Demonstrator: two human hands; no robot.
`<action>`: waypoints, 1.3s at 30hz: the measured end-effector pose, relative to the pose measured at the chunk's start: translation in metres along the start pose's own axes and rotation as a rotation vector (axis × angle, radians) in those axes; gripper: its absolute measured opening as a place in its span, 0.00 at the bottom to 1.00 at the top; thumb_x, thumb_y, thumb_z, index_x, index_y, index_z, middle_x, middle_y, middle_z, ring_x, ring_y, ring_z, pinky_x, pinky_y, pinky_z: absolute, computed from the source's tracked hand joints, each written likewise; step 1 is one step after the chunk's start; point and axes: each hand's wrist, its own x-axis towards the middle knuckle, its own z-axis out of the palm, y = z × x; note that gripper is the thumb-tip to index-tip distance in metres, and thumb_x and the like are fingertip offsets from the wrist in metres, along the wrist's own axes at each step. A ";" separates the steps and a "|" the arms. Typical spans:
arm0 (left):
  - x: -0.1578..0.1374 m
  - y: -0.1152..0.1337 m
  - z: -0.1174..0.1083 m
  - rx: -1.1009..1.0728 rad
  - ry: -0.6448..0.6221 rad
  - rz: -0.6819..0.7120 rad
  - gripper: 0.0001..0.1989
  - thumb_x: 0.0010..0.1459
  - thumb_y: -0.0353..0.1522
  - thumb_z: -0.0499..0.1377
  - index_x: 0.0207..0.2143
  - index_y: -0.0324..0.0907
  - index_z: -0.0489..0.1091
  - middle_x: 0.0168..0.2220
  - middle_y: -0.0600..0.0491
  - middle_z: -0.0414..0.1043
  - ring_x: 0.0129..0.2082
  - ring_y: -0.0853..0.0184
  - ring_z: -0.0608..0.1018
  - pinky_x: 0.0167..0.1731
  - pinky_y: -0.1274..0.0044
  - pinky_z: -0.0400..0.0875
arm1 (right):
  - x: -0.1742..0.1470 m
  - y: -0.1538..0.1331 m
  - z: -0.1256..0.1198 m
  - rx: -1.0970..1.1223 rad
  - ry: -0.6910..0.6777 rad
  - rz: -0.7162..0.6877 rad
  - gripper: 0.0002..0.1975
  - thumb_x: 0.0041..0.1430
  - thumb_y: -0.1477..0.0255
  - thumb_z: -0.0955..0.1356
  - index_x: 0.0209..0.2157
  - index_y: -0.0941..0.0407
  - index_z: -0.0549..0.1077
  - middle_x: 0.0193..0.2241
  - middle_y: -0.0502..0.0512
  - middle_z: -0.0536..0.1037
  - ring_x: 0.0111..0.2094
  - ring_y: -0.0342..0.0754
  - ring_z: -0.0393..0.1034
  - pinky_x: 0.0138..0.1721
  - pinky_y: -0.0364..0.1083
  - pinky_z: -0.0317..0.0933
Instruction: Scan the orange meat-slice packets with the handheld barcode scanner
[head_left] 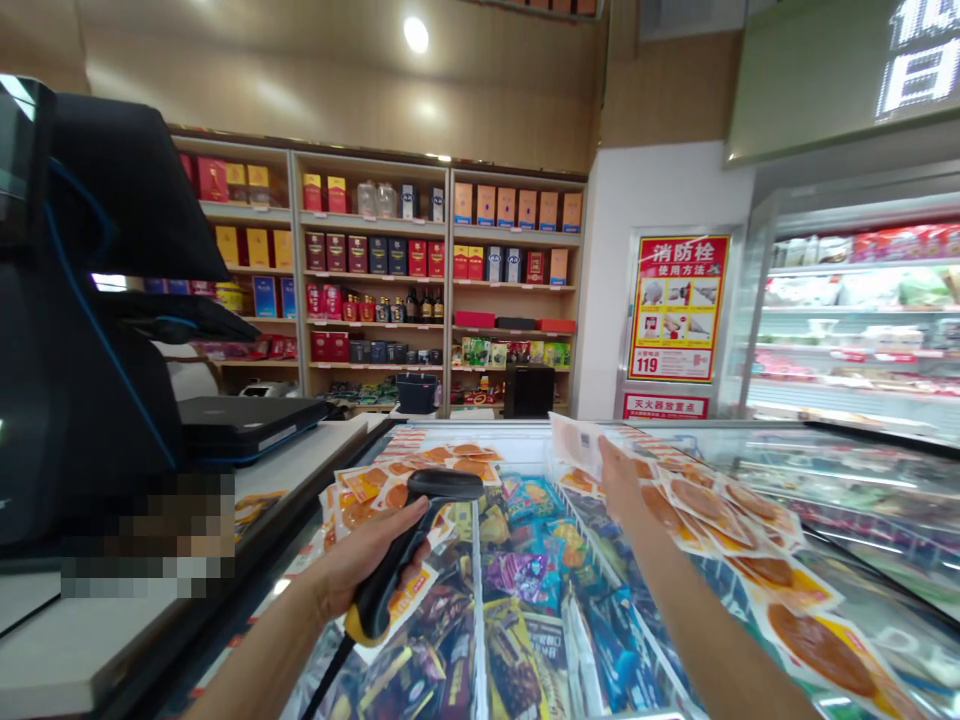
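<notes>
The left hand [352,562] curls its fingers around a scanner [403,552] over the freezer [296,515], inside its left rim. Near the far edge, the right hand [619,482] grips a white packet [577,444], open air between them.

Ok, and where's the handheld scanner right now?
In the head view, the handheld scanner is just left of centre, in the left hand's grip, over the packets in the freezer.
</notes>
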 end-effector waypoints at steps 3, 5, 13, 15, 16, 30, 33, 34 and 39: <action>0.000 -0.002 -0.002 -0.028 0.055 0.010 0.20 0.41 0.48 0.53 0.21 0.39 0.60 0.14 0.58 0.60 0.11 0.77 0.61 0.11 0.83 0.55 | 0.010 -0.008 -0.036 -0.379 0.292 -0.216 0.20 0.48 0.59 0.56 0.30 0.60 0.68 0.32 0.61 0.72 0.36 0.52 0.63 0.38 0.51 0.55; -0.001 -0.004 -0.005 -0.046 0.074 0.019 0.21 0.42 0.49 0.52 0.19 0.39 0.60 0.13 0.58 0.59 0.11 0.77 0.61 0.11 0.83 0.54 | 0.014 -0.007 -0.057 -0.602 0.343 -0.359 0.20 0.49 0.62 0.55 0.31 0.61 0.69 0.34 0.63 0.71 0.39 0.52 0.62 0.41 0.51 0.53; -0.006 -0.016 -0.035 -0.051 0.091 -0.002 0.21 0.44 0.47 0.51 0.18 0.37 0.62 0.15 0.56 0.61 0.13 0.77 0.62 0.13 0.84 0.56 | 0.028 -0.005 -0.102 -0.945 0.575 -0.343 0.19 0.49 0.67 0.54 0.32 0.63 0.71 0.25 0.63 0.72 0.28 0.52 0.64 0.28 0.47 0.54; -0.010 -0.014 -0.040 -0.075 0.137 0.016 0.19 0.44 0.46 0.52 0.20 0.37 0.61 0.16 0.56 0.62 0.14 0.77 0.62 0.14 0.84 0.57 | 0.027 -0.016 -0.102 -0.931 0.697 -0.272 0.21 0.51 0.67 0.53 0.30 0.64 0.71 0.22 0.66 0.72 0.25 0.52 0.63 0.24 0.48 0.52; -0.013 -0.013 -0.041 -0.083 0.156 0.013 0.19 0.44 0.46 0.52 0.20 0.37 0.61 0.16 0.57 0.62 0.13 0.77 0.62 0.14 0.84 0.57 | 0.025 -0.020 -0.101 -0.931 0.727 -0.295 0.22 0.52 0.67 0.52 0.30 0.64 0.71 0.23 0.68 0.72 0.26 0.53 0.64 0.25 0.48 0.52; -0.027 -0.021 -0.068 -0.149 0.170 0.029 0.18 0.45 0.46 0.51 0.25 0.37 0.62 0.17 0.57 0.61 0.14 0.77 0.62 0.14 0.83 0.57 | 0.005 0.019 -0.064 -1.041 0.232 -0.572 0.16 0.45 0.70 0.60 0.38 0.55 0.68 0.41 0.61 0.68 0.47 0.61 0.55 0.45 0.63 0.42; -0.031 -0.018 -0.067 -0.161 0.181 0.034 0.18 0.45 0.45 0.52 0.24 0.37 0.62 0.17 0.56 0.62 0.14 0.77 0.63 0.14 0.84 0.56 | -0.041 0.010 0.008 -0.835 -0.215 -0.655 0.17 0.45 0.66 0.62 0.40 0.53 0.67 0.43 0.57 0.68 0.47 0.57 0.56 0.48 0.59 0.41; -0.033 -0.017 -0.067 -0.166 0.185 0.038 0.18 0.45 0.45 0.52 0.23 0.37 0.62 0.17 0.56 0.62 0.14 0.77 0.63 0.14 0.84 0.56 | -0.059 0.008 0.034 -0.829 -0.386 -0.643 0.19 0.44 0.64 0.63 0.41 0.53 0.66 0.44 0.57 0.67 0.47 0.57 0.56 0.49 0.59 0.40; -0.040 -0.015 -0.068 -0.177 0.196 0.040 0.17 0.46 0.44 0.52 0.25 0.37 0.63 0.16 0.56 0.62 0.13 0.76 0.63 0.12 0.84 0.56 | -0.138 0.005 0.133 -0.789 -1.015 -0.655 0.41 0.34 0.54 0.66 0.52 0.48 0.51 0.55 0.54 0.48 0.54 0.57 0.41 0.51 0.60 0.29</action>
